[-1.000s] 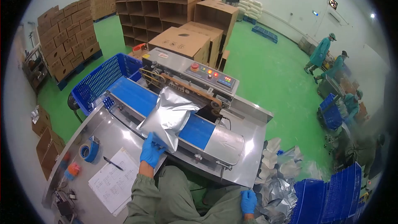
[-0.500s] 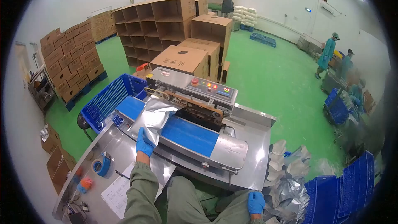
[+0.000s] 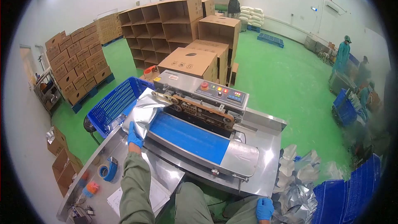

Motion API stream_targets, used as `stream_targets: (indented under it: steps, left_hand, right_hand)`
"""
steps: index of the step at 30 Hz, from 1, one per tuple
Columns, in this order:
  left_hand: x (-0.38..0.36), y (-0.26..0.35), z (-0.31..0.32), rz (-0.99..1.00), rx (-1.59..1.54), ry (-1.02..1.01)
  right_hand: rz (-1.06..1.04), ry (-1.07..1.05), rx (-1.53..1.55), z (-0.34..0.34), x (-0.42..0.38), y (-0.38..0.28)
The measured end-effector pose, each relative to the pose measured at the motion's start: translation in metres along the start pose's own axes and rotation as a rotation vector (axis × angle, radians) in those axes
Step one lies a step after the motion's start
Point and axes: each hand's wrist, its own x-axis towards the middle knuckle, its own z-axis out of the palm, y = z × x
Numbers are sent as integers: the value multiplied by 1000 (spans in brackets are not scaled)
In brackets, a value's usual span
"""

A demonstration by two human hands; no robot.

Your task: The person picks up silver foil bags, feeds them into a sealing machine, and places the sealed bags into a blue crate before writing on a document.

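Observation:
A silver foil pouch [image 3: 143, 114] lies slanted over the left end of the blue conveyor belt [image 3: 190, 135], its upper edge at the sealing machine's [image 3: 203, 93] drive belt. My left hand [image 3: 134, 136], in a blue glove, is closed on the pouch's near lower side. By the right front edge of the steel table, my right hand [image 3: 264, 208], also gloved in blue, rests on my knee. Its fingers are curled, and no object shows in them.
A blue crate [image 3: 118, 103] stands beyond the belt's left end. Tape [image 3: 108, 169] and papers [image 3: 155, 195] lie on the left table. Foil pouches [image 3: 296, 182] are piled at right, beside blue crates [image 3: 348, 199]. Cartons [image 3: 188, 62] stand behind the machine; people work far right.
The pouch has moved left along the machine, toward the blue crate, with my left hand on it. My right hand stays on my knee. The whole view has shifted slightly.

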Motion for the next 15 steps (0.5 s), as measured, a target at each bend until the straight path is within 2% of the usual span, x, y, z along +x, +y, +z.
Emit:
stream_targets:
  steps: [2,4,6,7,11,13,15]
  left_hand:
    - [25,8,-11,57,-4,-109]
    - [34,17,-14,68,38,-128]
    - [35,26,-15,-8,-2,-52]
    - [51,29,-26,-23,-42,-104]
    - [42,29,-22,30,-97,-105]
    - [40,24,-26,92,-184,-234]
    - [17,12,-23,121,-202,-169]
  right_hand:
    - [19,-4,8,1,0,1]
    - [39,-5,18,3,1,2]
    - [26,-5,37,4,0,3]
    - [31,-3,40,3,-1,2]
    - [13,-14,17,2,1,2]
    - [7,-21,-1,6,1,6]
    - [-28,16,-31,9,0,9]
